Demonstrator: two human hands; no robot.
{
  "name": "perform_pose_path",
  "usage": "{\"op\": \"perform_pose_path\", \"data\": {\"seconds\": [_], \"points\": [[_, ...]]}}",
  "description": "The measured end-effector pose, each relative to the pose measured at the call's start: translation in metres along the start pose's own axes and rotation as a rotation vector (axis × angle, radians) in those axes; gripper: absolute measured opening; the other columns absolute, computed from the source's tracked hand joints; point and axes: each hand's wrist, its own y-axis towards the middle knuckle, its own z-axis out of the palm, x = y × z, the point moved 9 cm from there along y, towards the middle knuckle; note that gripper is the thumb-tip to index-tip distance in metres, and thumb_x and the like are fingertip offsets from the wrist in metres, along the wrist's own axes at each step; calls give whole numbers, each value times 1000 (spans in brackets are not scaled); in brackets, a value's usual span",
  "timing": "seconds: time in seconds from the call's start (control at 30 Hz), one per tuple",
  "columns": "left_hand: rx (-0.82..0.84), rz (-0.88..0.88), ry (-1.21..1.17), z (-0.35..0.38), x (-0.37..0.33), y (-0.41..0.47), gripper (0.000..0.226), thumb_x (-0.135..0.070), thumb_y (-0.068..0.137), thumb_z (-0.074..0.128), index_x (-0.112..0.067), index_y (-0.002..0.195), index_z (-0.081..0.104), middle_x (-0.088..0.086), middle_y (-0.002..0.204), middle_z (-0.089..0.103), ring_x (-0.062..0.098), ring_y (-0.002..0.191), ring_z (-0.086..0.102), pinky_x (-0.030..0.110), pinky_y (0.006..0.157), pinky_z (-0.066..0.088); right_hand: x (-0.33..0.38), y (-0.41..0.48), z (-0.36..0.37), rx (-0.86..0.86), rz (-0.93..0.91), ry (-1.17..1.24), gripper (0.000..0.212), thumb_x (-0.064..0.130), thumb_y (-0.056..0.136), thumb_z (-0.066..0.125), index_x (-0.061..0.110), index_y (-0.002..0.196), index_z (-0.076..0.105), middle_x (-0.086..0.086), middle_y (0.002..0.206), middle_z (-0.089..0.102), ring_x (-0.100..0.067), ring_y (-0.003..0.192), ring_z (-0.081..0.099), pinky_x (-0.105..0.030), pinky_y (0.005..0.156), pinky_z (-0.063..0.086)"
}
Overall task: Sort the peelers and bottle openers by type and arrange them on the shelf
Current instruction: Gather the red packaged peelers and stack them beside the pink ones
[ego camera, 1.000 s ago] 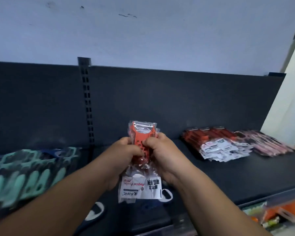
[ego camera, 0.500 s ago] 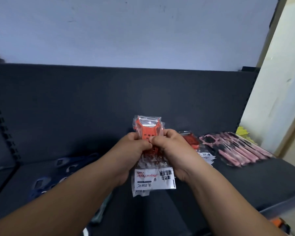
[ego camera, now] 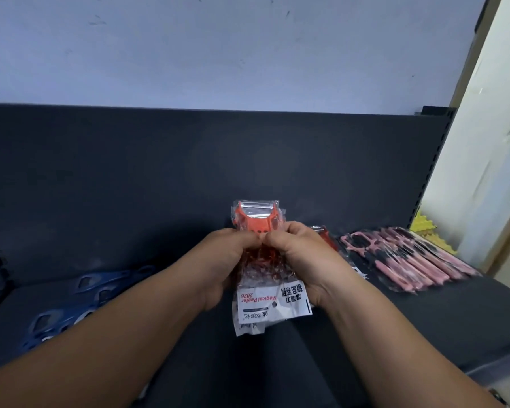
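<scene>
Both hands are together above the middle of the dark matte shelf [ego camera: 424, 325], clamped on a small bundle of orange plastic peelers in crinkled clear bags [ego camera: 258, 228]. The left hand [ego camera: 221, 260] pinches the bundle from the left and the right hand [ego camera: 304, 260] from the right, thumbs almost touching in front of it. The bundle is held upright: the wide Y-shaped orange head with a pale blade strip sticks up above the fingers, and the glossy, wrinkled film hangs down between the palms. At the bottom a white printed paper label [ego camera: 273, 304] reads upside down.

On the shelf just behind the right hand, part of a further orange bagged peeler pile [ego camera: 326, 238] shows, mostly hidden by the hand. Toward the right end of the shelf lies a row of pink slim-handled peelers in shiny clear bags [ego camera: 404, 257], overlapping one another, handles pointing toward the front edge. Near the left front edge, blue flat bottle openers with rounded cut-out holes [ego camera: 83, 295] lie overlapped; they are blurred. A dark smooth back panel [ego camera: 159, 172] rises behind the shelf, with a pale scuffed wall [ego camera: 218, 54] above it.
</scene>
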Motion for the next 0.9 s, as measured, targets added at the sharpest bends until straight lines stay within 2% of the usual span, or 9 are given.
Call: {"op": "perform_pose_path", "data": {"seconds": [0.13,0.27,0.4,0.53,0.6,0.7,0.77,0.83,0.9], "points": [[-21,-13,-23,-6,-1,5,17,-13,87,61,-4,98,69,15,90,75,30,84,72,42,82,55,9,4,-4,-5,-27,-112,25,22,91,63,6,108,56,-13,85,72,-24,71,70,-38,66,60],[14,17,-18,9,-12,10,14,-9,86,61,-4,96,69,14,87,75,26,78,73,37,74,58,25,3,-13,-13,-49,-138,27,10,90,61,1,114,55,-15,84,69,-26,71,67,-43,72,58],[54,29,121,28,-29,15,22,-29,89,60,-12,103,66,7,94,71,19,78,66,30,67,51,58,1,-37,-63,-79,-142,23,-3,86,60,0,108,54,-15,75,66,-23,56,65,-36,55,58],[-89,8,168,1,-27,28,19,-37,94,53,-22,84,57,-10,82,59,5,75,51,24,64,36,88,6,-79,-160,-62,-141,5,-1,90,55,-1,95,55,-15,69,65,-21,47,64,-27,40,52],[-144,-50,220,-15,-6,38,19,-34,96,51,-18,93,60,-5,91,64,8,82,54,26,68,35,86,14,-94,-170,0,-199,13,1,91,55,-4,103,55,-15,69,66,-21,47,65,-26,40,50],[-202,-91,258,-25,23,48,42,-35,94,53,-14,130,49,3,117,61,18,102,55,32,85,36,67,30,-96,-105,112,-284,21,3,91,55,-8,109,54,-14,67,67,-22,50,66,-25,43,51],[-193,-119,246,-24,37,55,55,-32,95,53,-13,142,34,2,109,60,17,94,56,33,86,42,57,39,-93,-68,148,-372,21,3,91,55,-9,108,55,-14,70,68,-21,52,67,-24,44,51],[-178,-132,218,-20,44,59,54,-29,96,53,-16,143,31,-2,93,58,14,83,58,32,77,47,52,48,-87,-61,144,-452,22,3,91,56,-10,108,56,-15,74,68,-20,53,67,-23,44,51],[-188,-145,243,-19,48,63,34,-29,94,55,-26,125,40,2,95,63,22,87,64,39,83,53,48,55,-81,-59,157,-464,24,2,90,56,-11,111,54,-16,74,67,-21,51,66,-24,43,51]]}}
